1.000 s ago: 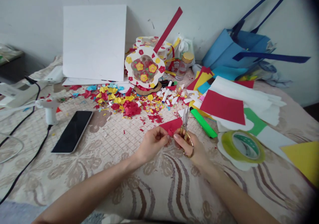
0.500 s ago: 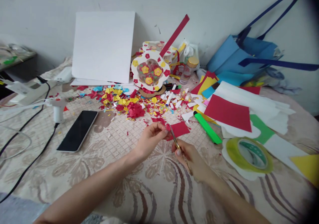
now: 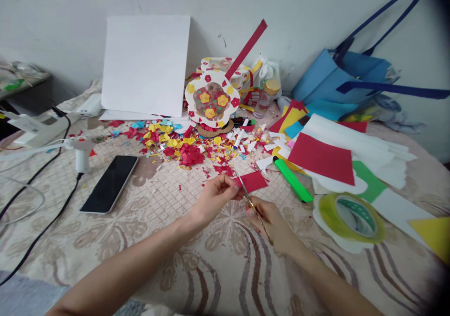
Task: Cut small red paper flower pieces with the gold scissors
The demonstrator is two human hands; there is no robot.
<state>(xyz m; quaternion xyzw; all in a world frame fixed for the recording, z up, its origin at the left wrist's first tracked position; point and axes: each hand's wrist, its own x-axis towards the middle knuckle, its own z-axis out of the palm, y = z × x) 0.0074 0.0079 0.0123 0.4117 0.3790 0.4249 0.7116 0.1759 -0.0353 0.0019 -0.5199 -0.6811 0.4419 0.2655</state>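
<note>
In the head view, my right hand is closed on a pair of scissors with gold-coloured handles. Their slim blades point up and away, close to my left fingertips. My left hand is pinched on a small piece of red paper, mostly hidden by thumb and fingers. Just beyond the blades, a red paper rectangle lies on the patterned tablecloth. Small red scraps are scattered past my left hand.
Coloured paper scraps spread before a flower-decorated paper craft. At left are a phone and a corded white glue gun. A green marker, tape roll, paper sheets and blue bag occupy the right.
My left hand has shifted slightly to the right, and its fingertips have dropped a little. The red piece at the blades now shows less. The scissors have barely moved.
</note>
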